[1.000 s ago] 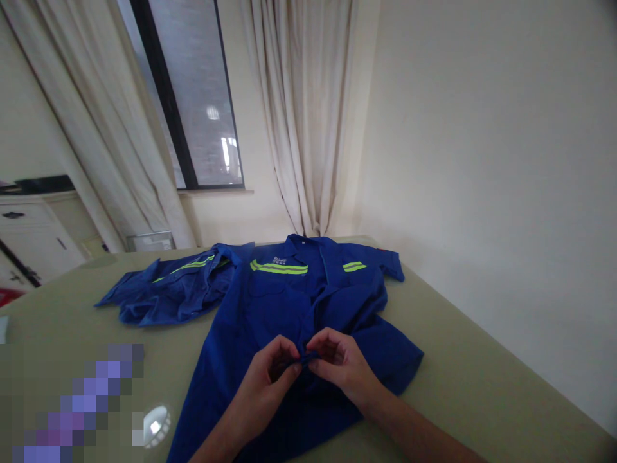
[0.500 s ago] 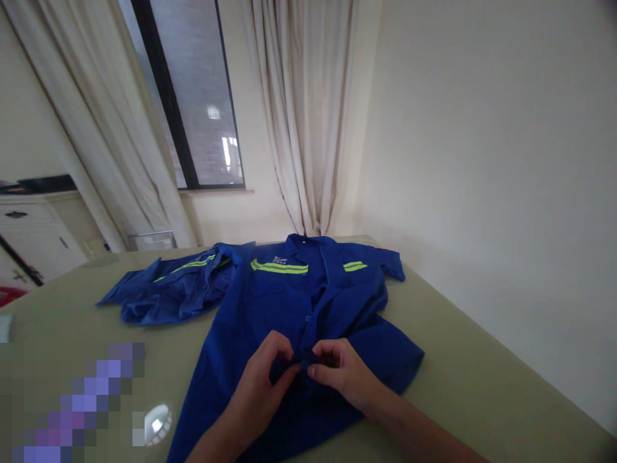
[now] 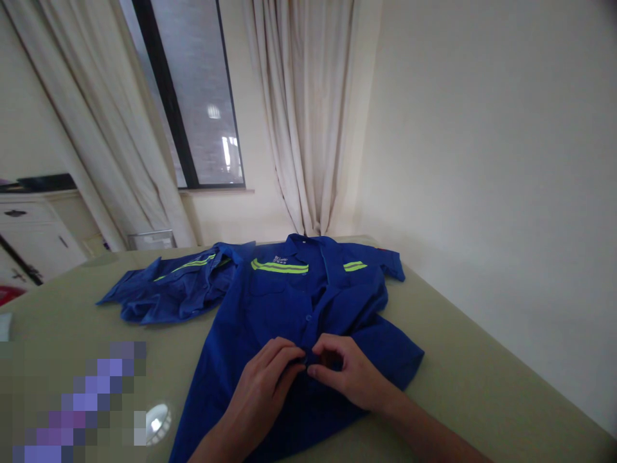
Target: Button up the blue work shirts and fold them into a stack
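Note:
A blue short-sleeved work shirt (image 3: 270, 308) with yellow-green reflective stripes lies spread on the table, its collar at the far side. Its front edges meet low down, where both hands are at work. My left hand (image 3: 265, 379) pinches the front edge from the left, thumb and fingers together. From the right, my right hand (image 3: 344, 373) curls thumb and forefinger onto the same spot of the shirt front. Between the fingertips the cloth is mostly hidden. A button (image 3: 309, 318) shows on the front just above the hands.
Another blue garment (image 3: 178, 289) with a reflective stripe lies crumpled at the left, against the shirt. The greenish table (image 3: 463, 386) runs along a white wall (image 3: 506, 161). A shiny round light spot (image 3: 158, 423) and a pixelated patch (image 3: 72, 405) show at the lower left. Curtains (image 3: 308, 116) hang behind.
My left hand's fingers have straightened and shifted slightly right, closer to the right fingertips. The bunched cloth between the hands has flattened. My right hand has barely moved.

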A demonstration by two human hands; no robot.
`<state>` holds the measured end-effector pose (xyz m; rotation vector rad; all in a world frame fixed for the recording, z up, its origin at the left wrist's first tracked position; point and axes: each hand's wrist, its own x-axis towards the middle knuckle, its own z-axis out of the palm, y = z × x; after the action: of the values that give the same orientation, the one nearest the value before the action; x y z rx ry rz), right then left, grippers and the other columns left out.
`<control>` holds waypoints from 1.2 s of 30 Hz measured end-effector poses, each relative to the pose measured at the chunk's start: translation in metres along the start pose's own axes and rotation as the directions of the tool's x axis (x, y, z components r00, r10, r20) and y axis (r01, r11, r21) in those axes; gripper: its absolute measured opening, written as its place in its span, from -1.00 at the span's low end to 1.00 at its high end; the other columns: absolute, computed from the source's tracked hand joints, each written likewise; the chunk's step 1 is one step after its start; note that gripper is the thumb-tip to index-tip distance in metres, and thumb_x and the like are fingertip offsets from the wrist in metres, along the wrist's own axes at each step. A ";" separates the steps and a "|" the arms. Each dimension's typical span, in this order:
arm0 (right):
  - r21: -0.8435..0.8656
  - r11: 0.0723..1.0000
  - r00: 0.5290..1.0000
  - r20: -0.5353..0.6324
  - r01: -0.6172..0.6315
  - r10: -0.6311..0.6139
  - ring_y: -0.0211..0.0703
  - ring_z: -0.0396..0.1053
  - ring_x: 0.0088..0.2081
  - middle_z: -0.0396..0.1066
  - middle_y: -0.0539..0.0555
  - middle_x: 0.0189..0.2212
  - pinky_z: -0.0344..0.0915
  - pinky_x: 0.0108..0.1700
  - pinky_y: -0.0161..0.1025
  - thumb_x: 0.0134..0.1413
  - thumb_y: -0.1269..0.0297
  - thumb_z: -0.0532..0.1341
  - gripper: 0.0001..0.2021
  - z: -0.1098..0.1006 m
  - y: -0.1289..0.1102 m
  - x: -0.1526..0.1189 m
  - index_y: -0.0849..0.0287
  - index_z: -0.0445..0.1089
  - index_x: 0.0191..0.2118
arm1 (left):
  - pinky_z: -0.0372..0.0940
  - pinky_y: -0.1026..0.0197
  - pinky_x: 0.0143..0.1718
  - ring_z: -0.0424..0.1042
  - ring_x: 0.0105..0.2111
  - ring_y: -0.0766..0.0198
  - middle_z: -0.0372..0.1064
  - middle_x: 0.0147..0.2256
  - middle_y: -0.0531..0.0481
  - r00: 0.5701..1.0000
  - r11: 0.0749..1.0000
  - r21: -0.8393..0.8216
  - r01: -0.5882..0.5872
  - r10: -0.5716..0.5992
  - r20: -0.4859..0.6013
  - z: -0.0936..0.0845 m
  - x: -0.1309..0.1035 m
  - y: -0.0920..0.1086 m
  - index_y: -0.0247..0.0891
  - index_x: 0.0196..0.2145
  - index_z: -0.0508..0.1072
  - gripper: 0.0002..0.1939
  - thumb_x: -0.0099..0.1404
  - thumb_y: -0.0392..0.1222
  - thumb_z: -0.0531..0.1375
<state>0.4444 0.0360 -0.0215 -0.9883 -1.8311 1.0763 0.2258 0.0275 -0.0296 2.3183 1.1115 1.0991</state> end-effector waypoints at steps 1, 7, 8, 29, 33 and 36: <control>-0.013 1.000 1.000 0.007 0.016 -0.015 -0.25 0.27 -0.41 0.35 -0.06 -0.45 0.20 -0.36 -0.32 0.09 0.06 0.38 -0.75 -0.002 -0.002 0.000 0.16 0.50 -0.28 | 0.39 0.20 -0.07 0.48 -0.13 0.19 0.49 -0.12 -0.03 1.000 0.999 -0.026 0.029 -0.028 0.008 0.000 0.000 0.002 -0.07 -0.08 0.50 -0.84 0.42 -0.23 0.18; 0.015 1.000 0.997 0.072 0.027 -0.028 -0.22 0.30 -0.39 0.39 -0.04 -0.44 0.22 -0.33 -0.30 0.01 -0.06 0.43 -0.65 -0.013 -0.010 0.000 0.15 0.50 -0.33 | 0.37 0.22 -0.17 0.47 -0.21 0.20 0.48 -0.22 -0.02 0.996 0.987 -0.134 0.088 -0.083 0.043 -0.006 0.002 0.013 -0.09 -0.10 0.48 -0.80 0.32 -0.28 0.23; 0.058 0.998 0.995 0.102 0.017 -0.023 -0.22 0.31 -0.39 0.39 -0.03 -0.44 0.22 -0.33 -0.30 0.03 -0.11 0.40 -0.61 -0.014 -0.011 0.000 0.16 0.51 -0.32 | 0.36 0.24 -0.22 0.46 -0.26 0.22 0.47 -0.27 -0.01 0.997 0.989 -0.136 0.061 -0.055 0.050 -0.009 0.002 0.014 -0.11 -0.18 0.49 -0.86 0.32 -0.30 0.22; 0.281 0.955 0.932 -0.314 -0.093 0.183 -0.09 0.41 -0.33 0.49 0.05 -0.35 0.38 -0.26 -0.19 0.10 0.05 0.33 -0.72 -0.009 0.003 0.012 0.19 0.46 -0.26 | 0.11 0.21 -0.48 0.47 -0.48 0.27 0.52 -0.42 -0.02 0.794 0.905 -0.004 -0.426 0.376 0.478 0.019 -0.019 0.034 -0.20 -0.17 0.48 -0.85 0.47 -0.12 0.15; 0.218 0.975 0.944 -0.315 -0.033 0.102 -0.17 0.36 -0.36 0.44 -0.02 -0.40 0.34 -0.28 -0.26 0.04 0.19 0.34 -0.82 -0.010 0.000 0.013 0.18 0.40 -0.32 | 0.18 0.28 -0.42 0.41 -0.46 0.30 0.47 -0.41 0.03 0.925 0.993 -0.108 -0.050 0.087 0.369 0.010 -0.010 0.030 -0.15 -0.23 0.45 -0.79 0.50 -0.09 0.07; 0.303 0.953 0.952 -0.288 -0.010 0.102 -0.18 0.35 -0.35 0.43 -0.04 -0.40 0.32 -0.26 -0.26 -0.02 0.26 0.34 -0.84 -0.009 -0.001 0.015 0.16 0.37 -0.34 | 0.27 0.24 -0.23 0.43 -0.30 0.24 0.46 -0.30 -0.01 0.967 0.986 -0.038 0.164 -0.153 0.205 0.007 0.004 0.018 -0.16 -0.26 0.45 -0.72 0.52 -0.15 -0.02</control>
<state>0.4466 0.0524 -0.0139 -0.9670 -1.3555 1.1283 0.2415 0.0192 -0.0215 2.1980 1.1512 0.8067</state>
